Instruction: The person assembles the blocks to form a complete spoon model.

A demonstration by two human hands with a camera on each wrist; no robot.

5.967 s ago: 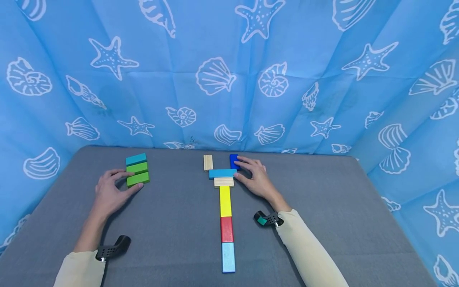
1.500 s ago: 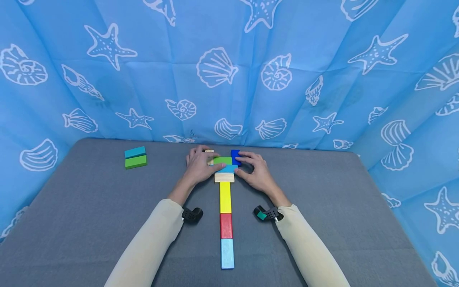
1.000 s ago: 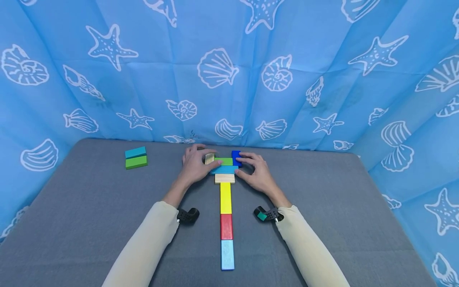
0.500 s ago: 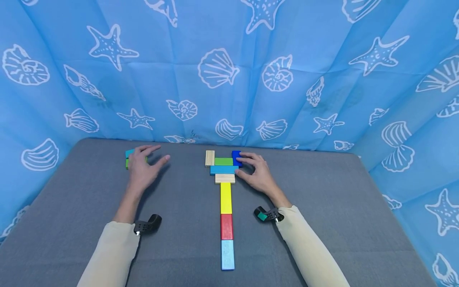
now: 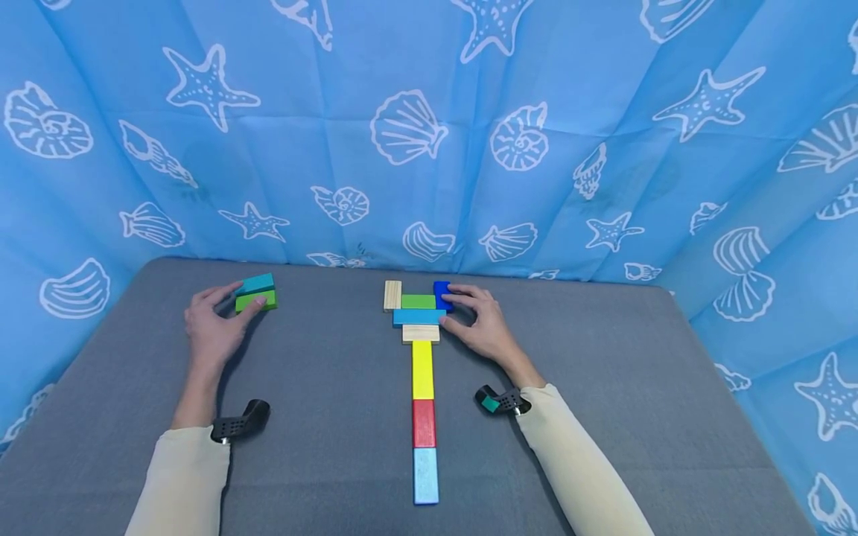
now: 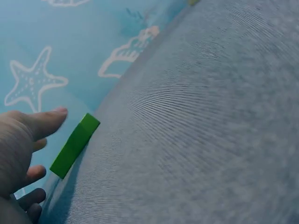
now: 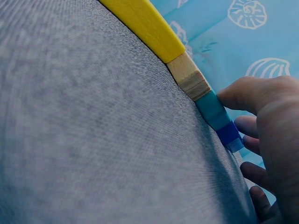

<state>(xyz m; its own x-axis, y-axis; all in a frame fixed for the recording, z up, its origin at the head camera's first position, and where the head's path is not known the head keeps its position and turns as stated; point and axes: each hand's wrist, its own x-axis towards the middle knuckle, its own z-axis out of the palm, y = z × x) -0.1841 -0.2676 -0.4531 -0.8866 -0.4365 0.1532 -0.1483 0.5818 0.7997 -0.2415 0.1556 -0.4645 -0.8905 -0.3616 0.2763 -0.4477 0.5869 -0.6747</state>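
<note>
At the table's far left my left hand (image 5: 213, 327) reaches over a green block (image 5: 258, 301) and a teal block (image 5: 255, 284) lying against each other. Its thumb is over the green block and its index fingertip is by the teal one. In the left wrist view the thumb looks apart from the green block (image 6: 74, 145). Further right, my right hand (image 5: 481, 326) rests by the assembled blocks, fingertips on the dark blue block (image 5: 442, 295) and thumb at the end of the light blue crosspiece (image 5: 417, 318). A second green block (image 5: 418, 301) lies behind that crosspiece.
A plain wooden block (image 5: 392, 295) lies at the row's back left. In front of the crosspiece come another wooden block (image 5: 421, 333), a yellow block (image 5: 422, 370), a red block (image 5: 424, 423) and a pale blue block (image 5: 425, 475). A blue curtain (image 5: 429, 201) hangs behind the grey table (image 5: 322, 447).
My left hand set one green block between the wooden and dark blue blocks, adjusted the wooden block, then moved back left. The teal and green blocks have turned slightly. My right hand stays put.
</note>
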